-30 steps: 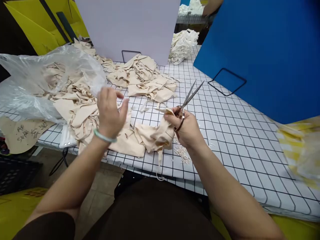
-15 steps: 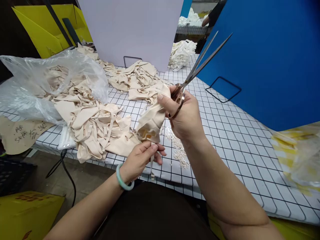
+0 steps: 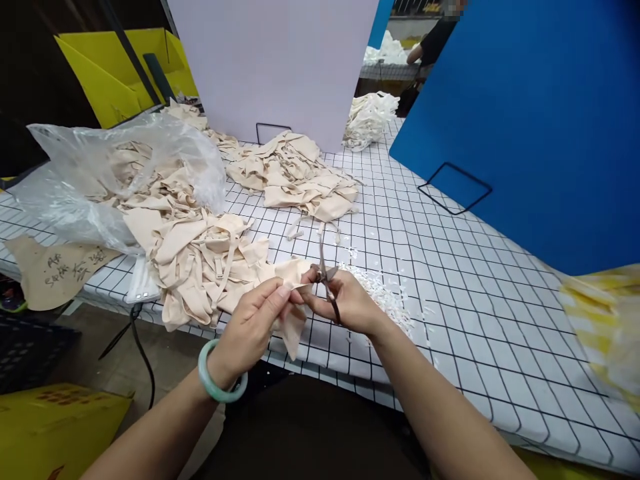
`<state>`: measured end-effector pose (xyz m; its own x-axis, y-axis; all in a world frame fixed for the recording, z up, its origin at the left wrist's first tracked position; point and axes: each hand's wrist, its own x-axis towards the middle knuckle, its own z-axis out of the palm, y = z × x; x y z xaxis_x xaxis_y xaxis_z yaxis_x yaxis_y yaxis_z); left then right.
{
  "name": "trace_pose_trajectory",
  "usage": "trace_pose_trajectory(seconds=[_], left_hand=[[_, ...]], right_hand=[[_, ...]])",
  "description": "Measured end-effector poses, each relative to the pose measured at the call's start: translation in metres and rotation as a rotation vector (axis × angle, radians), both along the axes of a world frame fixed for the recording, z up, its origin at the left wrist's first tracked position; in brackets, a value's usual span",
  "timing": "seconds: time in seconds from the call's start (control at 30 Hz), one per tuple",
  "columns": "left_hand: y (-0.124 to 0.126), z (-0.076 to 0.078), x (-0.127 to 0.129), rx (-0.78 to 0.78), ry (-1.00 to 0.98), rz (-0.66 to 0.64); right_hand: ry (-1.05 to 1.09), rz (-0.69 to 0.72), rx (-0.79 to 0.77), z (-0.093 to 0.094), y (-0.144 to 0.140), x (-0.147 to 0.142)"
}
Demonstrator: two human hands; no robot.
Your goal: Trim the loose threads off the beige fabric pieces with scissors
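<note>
Head view gives me the left hand [image 3: 253, 327] pinching the edge of a beige fabric piece [image 3: 293, 300] between thumb and fingers, a pale green bangle [image 3: 216, 377] on its wrist; the piece sits over the table's near edge, just at 3 o'clock of that hand, with a corner hanging down below it. Touching it from the right, the right hand [image 3: 350, 305] is wrapped around the handles of the scissors [image 3: 326, 275], whose blades point toward 12 o'clock and meet the fabric's top edge. At 2 o'clock of the right hand I see small white clippings [image 3: 385, 297] strewn on the checked table cover [image 3: 475, 280]. At 10 o'clock of the left hand lies a heap of beige pieces [image 3: 195, 250], spilling from a clear plastic bag [image 3: 100, 173]. Farther off at 12 o'clock lies a flatter stack of beige pieces [image 3: 295, 177]
</note>
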<state>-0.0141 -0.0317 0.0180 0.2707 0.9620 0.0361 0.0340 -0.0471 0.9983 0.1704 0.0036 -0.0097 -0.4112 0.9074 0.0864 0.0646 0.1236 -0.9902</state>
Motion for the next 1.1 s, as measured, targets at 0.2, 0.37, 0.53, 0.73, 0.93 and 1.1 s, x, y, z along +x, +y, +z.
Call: trace_pose_trajectory(seconds=[0.2, 0.37, 0.53, 0.73, 0.93, 1.1], left_hand=[[0.004, -0.008, 0.019, 0.126, -0.181, 0.045], [0.006, -0.027, 0.037, 0.003, -0.245, 0.027], [0.001, -0.037, 0.045, 0.100, -0.035, -0.062], [0.002, -0.039, 0.055, 0.180, 0.051, -0.147], [0.004, -0.043, 0.056, 0.171, 0.070, -0.170], [0.002, -0.047, 0.056, 0.173, 0.092, -0.172]], right_hand=[[0.164, -0.296, -0.117, -0.029, -0.034, -0.027], [-0.106, -0.318, -0.041, -0.028, -0.054, -0.002], [-0.563, -0.295, 0.100, -0.013, -0.064, 0.042], [-0.671, -0.266, 0.113, -0.013, -0.070, 0.052], [-0.637, -0.277, 0.141, -0.015, -0.072, 0.053], [-0.599, -0.278, 0.132, -0.014, -0.070, 0.052]])
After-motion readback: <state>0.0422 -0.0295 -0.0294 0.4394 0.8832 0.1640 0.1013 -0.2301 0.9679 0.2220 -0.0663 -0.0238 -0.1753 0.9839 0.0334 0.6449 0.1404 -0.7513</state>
